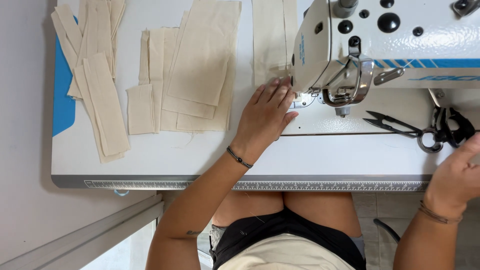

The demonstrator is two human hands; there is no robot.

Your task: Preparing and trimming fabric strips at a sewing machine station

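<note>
- Your left hand [265, 117] lies flat on the white counter [165, 155], fingers stretched out and together, their tips right at the foot of the white industrial sewing machine [380, 45]. That grip is spread open and closes on nothing; whether a scrap of cloth lies under the fingertips, you cannot tell.
- A dark beaded bracelet [239, 157] circles your left wrist.
- Your right hand [457, 177] sits at the right edge of the view, partly cut off, raised near the counter's front edge. How far its grip is open cannot be told.
- Just beyond your right hand lie black-handled scissors [442, 132], and beside them, nearer the needle, a pair of black thread snips [390, 123].
- To the left of your left hand rests a stack of wide rectangular cream cloth panels [202, 70], with narrower cream strips [145, 85] just beside it.
- Farther left, well apart from your hand, a loose pile of long cream cloth strips [97, 80] fans out over the counter.
- Another cream panel [272, 40] lies behind the machine head, partly hidden.
- A printed ruler strip [200, 184] runs along the counter's front edge.
</note>
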